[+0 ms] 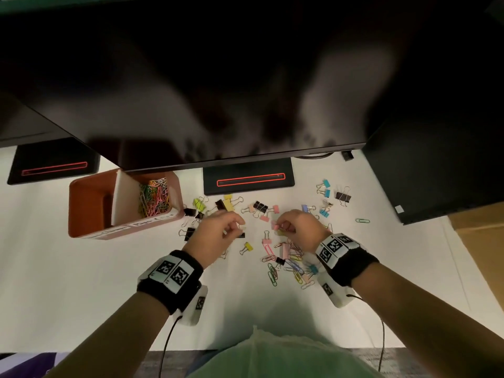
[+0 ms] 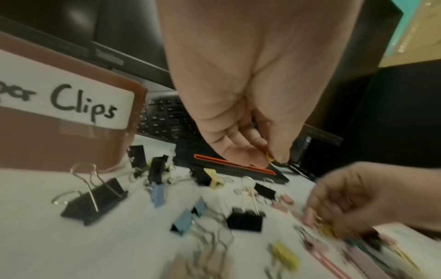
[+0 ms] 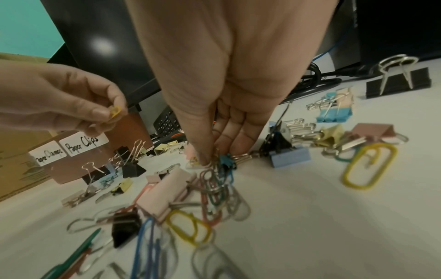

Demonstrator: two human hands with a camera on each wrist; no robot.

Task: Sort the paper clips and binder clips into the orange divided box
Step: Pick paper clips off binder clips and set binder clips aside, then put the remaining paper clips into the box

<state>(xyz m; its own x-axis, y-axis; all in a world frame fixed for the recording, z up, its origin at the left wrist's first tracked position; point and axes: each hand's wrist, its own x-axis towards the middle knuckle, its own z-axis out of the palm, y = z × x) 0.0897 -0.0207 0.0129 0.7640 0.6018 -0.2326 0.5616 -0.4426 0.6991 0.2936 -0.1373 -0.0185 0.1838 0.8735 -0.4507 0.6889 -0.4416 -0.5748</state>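
Note:
The orange divided box stands at the left on the white table, its right compartment holding coloured paper clips. Its front label reads "Clips". Binder clips and paper clips lie scattered in front of me. My left hand hovers above the table and pinches a small yellow paper clip between thumb and fingertips. My right hand reaches down and pinches a dangling bunch of paper clips over the pile.
A dark monitor overhangs the table's far side, its stand base just behind the clips. A black keyboard lies behind the box. A black tower and cardboard stand at the right.

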